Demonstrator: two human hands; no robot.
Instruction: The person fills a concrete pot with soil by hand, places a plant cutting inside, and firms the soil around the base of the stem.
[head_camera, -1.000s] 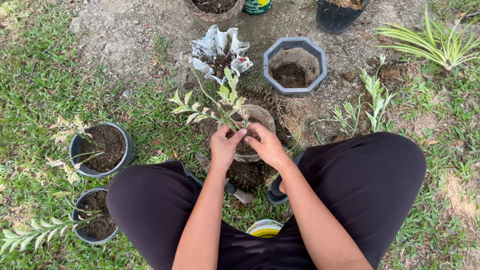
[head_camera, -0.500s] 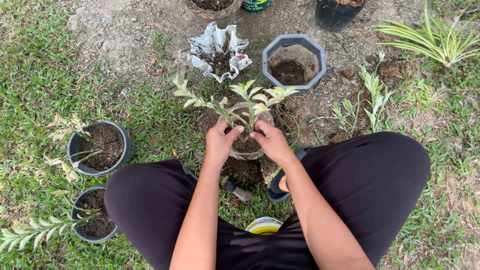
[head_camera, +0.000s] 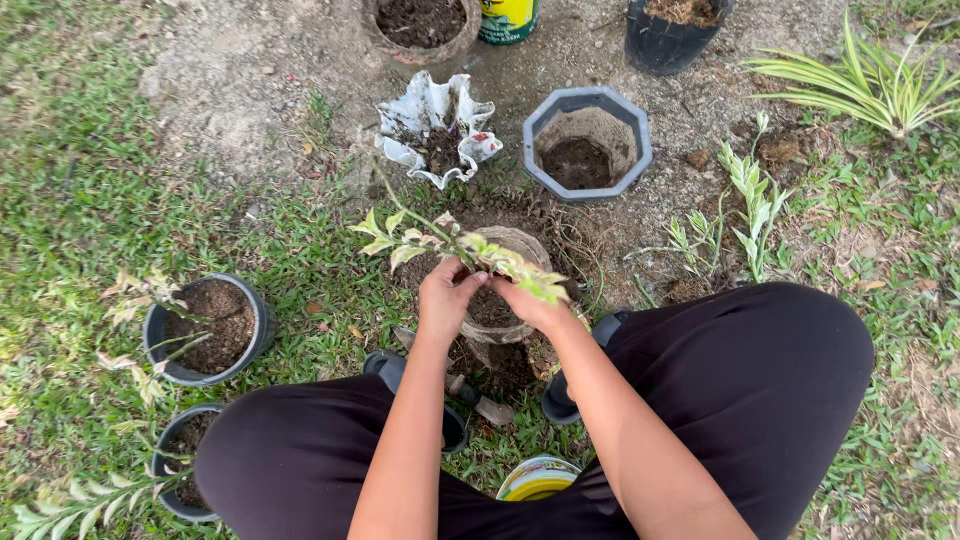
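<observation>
I squat over a small round pot (head_camera: 520, 245) of dark soil on the ground. My left hand (head_camera: 447, 298) and my right hand (head_camera: 528, 303) meet over it. Both grip the stem of a leafy cutting with pale green and cream leaves (head_camera: 455, 245), which leans across the pot towards the left. The stem's base is hidden behind my fingers. My knees in black trousers frame the pot on both sides.
A grey octagonal pot (head_camera: 587, 140) and a torn white bag of soil (head_camera: 433, 140) sit beyond. Two black pots with cuttings (head_camera: 208, 330) (head_camera: 185, 470) stand left. More pots (head_camera: 420, 22) (head_camera: 672, 30), a yellow can (head_camera: 507, 18), a striped plant (head_camera: 880, 85) at the top.
The cutting has tipped from upright to leaning left across the pot. Both hands stay on its stem and have lowered slightly toward the soil.
</observation>
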